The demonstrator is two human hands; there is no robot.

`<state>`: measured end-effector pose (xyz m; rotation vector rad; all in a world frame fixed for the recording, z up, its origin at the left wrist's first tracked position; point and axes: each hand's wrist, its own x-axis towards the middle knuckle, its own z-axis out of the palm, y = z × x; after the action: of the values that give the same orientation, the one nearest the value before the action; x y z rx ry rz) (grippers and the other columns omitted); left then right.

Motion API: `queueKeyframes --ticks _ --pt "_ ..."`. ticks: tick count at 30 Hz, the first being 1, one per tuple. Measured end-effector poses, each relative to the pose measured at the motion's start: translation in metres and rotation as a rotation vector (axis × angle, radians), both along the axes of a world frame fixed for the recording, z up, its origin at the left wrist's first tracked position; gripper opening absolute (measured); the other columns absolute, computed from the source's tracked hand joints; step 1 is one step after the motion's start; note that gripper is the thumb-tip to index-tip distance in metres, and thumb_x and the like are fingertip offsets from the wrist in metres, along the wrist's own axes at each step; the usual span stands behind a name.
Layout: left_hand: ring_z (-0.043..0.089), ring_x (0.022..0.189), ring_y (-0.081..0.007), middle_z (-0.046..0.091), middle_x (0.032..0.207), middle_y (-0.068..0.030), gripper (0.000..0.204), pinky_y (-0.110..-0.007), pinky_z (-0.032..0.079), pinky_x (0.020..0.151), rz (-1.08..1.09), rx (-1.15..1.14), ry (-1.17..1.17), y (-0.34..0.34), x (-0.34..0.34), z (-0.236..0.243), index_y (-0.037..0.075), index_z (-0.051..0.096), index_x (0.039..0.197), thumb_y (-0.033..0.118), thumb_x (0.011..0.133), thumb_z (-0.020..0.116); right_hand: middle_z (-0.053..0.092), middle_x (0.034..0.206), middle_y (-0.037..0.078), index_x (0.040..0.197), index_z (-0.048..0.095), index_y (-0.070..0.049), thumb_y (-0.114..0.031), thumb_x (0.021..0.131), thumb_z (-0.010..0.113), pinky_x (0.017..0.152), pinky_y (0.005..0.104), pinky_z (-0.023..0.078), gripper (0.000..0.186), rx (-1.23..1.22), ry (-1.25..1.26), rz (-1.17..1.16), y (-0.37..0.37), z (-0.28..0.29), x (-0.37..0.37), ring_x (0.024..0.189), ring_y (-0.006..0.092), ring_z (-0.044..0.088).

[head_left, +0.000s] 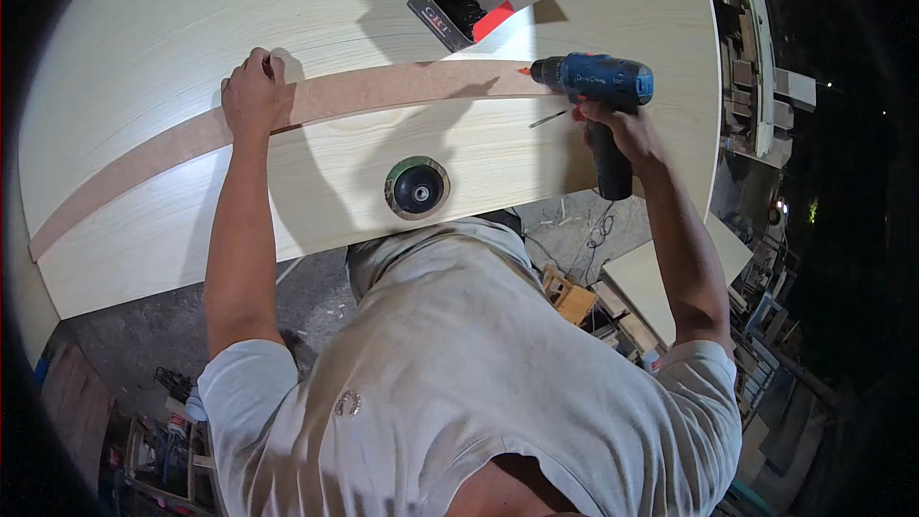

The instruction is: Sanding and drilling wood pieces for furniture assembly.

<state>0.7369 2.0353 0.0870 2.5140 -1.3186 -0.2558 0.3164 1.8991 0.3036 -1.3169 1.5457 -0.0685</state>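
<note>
A long reddish-brown wooden strip [383,86] lies across a pale wood-grain board [593,19]. My left hand [254,96] grips the strip left of its middle, fingers curled at its far edge. In my right hand [617,129] is a blue cordless drill [603,78], held by its dark handle. Its nose points left over the strip's right end, with a small orange-red tip [525,71] showing at the front. Whether that tip touches the strip, I cannot tell. A thin metal bit [548,119] rests on the board just below the drill.
An open black-and-red cardboard box [442,24] with small dark pieces inside stands beyond the strip. A round black disc pad [417,188] lies near the board's front edge. Wooden offcuts [574,303] and a cable [598,230] are on the floor; stacked timber [756,86] stands at right.
</note>
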Motion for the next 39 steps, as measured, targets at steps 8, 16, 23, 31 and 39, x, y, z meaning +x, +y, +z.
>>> queueKeyframes --ticks 8,16,23,31,39 --pt "0.065 0.085 -0.0354 0.069 0.087 -0.0155 0.03 -0.046 0.046 0.079 -0.004 0.038 0.054 0.0 0.002 -0.005 0.011 0.06 0.1 0.037 0.096 0.047 0.065 0.087 0.008 0.107 0.061 -0.002 -0.016 0.082 0.068 0.061 0.0322 0.052 0.029 0.029 0.015 0.029 0.007 -0.011 0.015 0.067 0.0157 0.062" --pt "0.065 0.086 -0.033 0.069 0.088 -0.0143 0.028 -0.045 0.045 0.085 0.02 0.07 0.052 -0.004 0.0 -0.003 0.011 0.061 0.099 0.036 0.095 0.048 0.066 0.089 0.007 0.108 0.061 -0.003 -0.018 0.083 0.067 0.06 0.0305 0.052 0.03 0.036 0.102 0.085 0.01 -0.009 0.019 0.064 0.0141 0.06" --pt "0.065 0.087 -0.0313 0.068 0.085 -0.0114 0.027 -0.044 0.044 0.085 0.025 0.115 0.084 -0.005 -0.001 -0.002 0.013 0.06 0.101 0.036 0.095 0.049 0.062 0.09 0.008 0.135 0.045 -0.008 -0.007 0.078 0.062 0.06 0.0318 0.053 0.059 0.043 -0.037 0.147 0.013 -0.011 0.03 0.064 0.016 0.06" --pt "0.064 0.083 -0.0327 0.068 0.083 -0.0116 0.03 -0.043 0.044 0.08 0.029 0.083 0.055 -0.005 0.0 -0.004 0.011 0.061 0.099 0.037 0.098 0.047 0.057 0.086 0.007 0.151 0.024 -0.014 -0.001 0.077 0.057 0.06 0.0316 0.053 0.082 0.156 0.084 0.148 -0.01 -0.007 0.042 0.065 0.0149 0.059" --pt "0.064 0.088 -0.0284 0.068 0.086 -0.0098 0.026 -0.04 0.043 0.083 0.051 0.168 0.079 -0.008 -0.001 0.001 0.012 0.06 0.096 0.036 0.098 0.049 0.06 0.098 0.007 0.147 0.031 -0.014 -0.002 0.076 0.061 0.073 0.0308 0.053 0.079 0.135 0.122 0.293 -0.02 -0.011 0.044 0.08 0.0161 0.063"
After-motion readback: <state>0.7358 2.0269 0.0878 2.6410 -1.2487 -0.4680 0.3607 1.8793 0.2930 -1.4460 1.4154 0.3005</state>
